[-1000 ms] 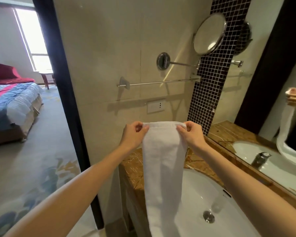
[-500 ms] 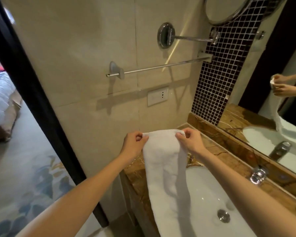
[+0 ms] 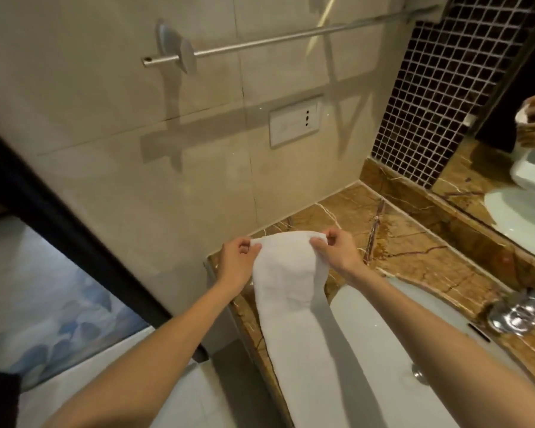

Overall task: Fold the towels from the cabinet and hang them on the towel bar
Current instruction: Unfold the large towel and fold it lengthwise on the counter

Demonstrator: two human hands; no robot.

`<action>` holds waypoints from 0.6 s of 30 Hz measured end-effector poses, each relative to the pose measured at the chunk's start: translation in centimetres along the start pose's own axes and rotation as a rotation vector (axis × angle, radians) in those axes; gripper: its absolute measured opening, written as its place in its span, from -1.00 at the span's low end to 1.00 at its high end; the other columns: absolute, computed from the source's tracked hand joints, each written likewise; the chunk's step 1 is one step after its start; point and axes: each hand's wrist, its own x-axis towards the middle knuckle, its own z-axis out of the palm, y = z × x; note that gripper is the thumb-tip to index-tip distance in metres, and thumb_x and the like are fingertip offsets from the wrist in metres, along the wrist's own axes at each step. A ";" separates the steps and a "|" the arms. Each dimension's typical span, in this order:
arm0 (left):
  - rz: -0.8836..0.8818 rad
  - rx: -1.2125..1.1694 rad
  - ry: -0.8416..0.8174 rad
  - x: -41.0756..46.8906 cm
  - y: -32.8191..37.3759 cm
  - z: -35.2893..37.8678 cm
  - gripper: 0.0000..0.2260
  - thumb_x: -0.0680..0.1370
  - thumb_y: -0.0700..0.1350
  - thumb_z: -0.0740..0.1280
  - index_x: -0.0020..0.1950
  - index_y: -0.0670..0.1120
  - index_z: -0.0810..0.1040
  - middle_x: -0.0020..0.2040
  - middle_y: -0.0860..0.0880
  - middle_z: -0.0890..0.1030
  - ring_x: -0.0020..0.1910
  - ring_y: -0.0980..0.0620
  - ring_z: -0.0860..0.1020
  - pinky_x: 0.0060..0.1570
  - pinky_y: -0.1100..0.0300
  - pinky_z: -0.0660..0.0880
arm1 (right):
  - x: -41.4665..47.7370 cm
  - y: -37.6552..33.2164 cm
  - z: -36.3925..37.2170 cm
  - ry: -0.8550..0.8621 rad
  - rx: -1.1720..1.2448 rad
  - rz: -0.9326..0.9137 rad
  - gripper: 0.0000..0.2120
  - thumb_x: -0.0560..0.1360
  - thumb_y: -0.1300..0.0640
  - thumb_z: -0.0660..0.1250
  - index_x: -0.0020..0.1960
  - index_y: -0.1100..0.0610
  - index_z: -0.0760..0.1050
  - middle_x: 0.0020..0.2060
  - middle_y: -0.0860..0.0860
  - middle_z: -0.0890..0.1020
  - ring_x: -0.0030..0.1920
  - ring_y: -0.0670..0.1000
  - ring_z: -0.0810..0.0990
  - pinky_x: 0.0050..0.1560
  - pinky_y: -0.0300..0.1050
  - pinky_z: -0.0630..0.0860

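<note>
While both hands held one short end of the towel, entries ran left to right.

Far left: dark door frame (image 3: 59, 230), with blue-patterned carpet (image 3: 44, 307) beyond it.

Left hand (image 3: 240, 262) was closed in a pinch on the left corner of the long white terry towel (image 3: 291, 291), thumb on the near face. The towel hung as a narrow strip down over the brown veined marble counter (image 3: 414, 251), slack just below the grip. Its lower end ran out of view, so whether it touched anything could not be told.

Right hand (image 3: 337, 254) pinched the opposite corner the same way. Judged: a two-corner grip keeps the layered edges square and lets the cloth's own weight pull the strip straight, ready for the next fold or a drape.

Above, the round brushed-metal towel bar (image 3: 275, 38) crossed the beige tiled wall, bare where visible and well apart from the hands. The towel was not yet hung.

Right of the towel sat the white oval ceramic basin (image 3: 383, 335), then the chrome tap (image 3: 519, 313) and the wall mirror (image 3: 507, 230).
</note>
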 end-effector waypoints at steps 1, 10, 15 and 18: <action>-0.013 0.010 0.003 0.3 -0.8 0.2 -0.80 0.53 -0.18 0.35 -0.31 -0.05 0.49 -0.38 0.03 0.52 -0.37 0.13 0.45 -0.41 0.42 0.35 | 0.6 0.7 0.7 -0.015 -0.004 0.024 -0.86 0.51 0.17 0.35 -0.19 0.18 0.48 -0.33 0.04 0.49 -0.32 -0.03 0.42 -0.36 -0.19 0.35; -0.014 0.148 0.011 3.5 -6.4 2.3 -0.78 0.49 -0.24 0.38 -0.33 -0.04 0.48 -0.40 0.08 0.45 -0.38 0.14 0.38 -0.31 0.23 0.34 | 4.6 6.3 5.2 -0.024 -0.075 0.096 -0.93 0.49 0.30 0.26 -0.10 0.23 0.53 -0.19 0.15 0.57 -0.17 0.07 0.50 -0.18 -0.02 0.48; 0.038 0.228 0.011 5.2 -8.4 4.0 -0.85 0.53 -0.23 0.34 0.09 -0.15 0.57 -0.10 -0.08 0.63 -0.15 0.04 0.55 -0.08 0.15 0.50 | 6.8 7.8 6.8 -0.023 -0.066 0.123 -0.78 0.51 0.25 0.27 0.15 0.16 0.50 -0.04 0.08 0.61 -0.03 0.08 0.58 0.03 0.04 0.59; 0.062 0.284 0.028 5.7 -9.0 4.5 -0.70 0.53 -0.23 0.32 0.26 -0.11 0.48 0.11 -0.09 0.59 0.04 -0.02 0.55 0.03 0.16 0.49 | 6.7 8.5 7.4 -0.104 -0.029 0.052 -0.42 0.54 0.18 0.30 0.49 0.17 0.17 0.30 0.17 0.46 0.22 0.12 0.47 0.20 -0.10 0.40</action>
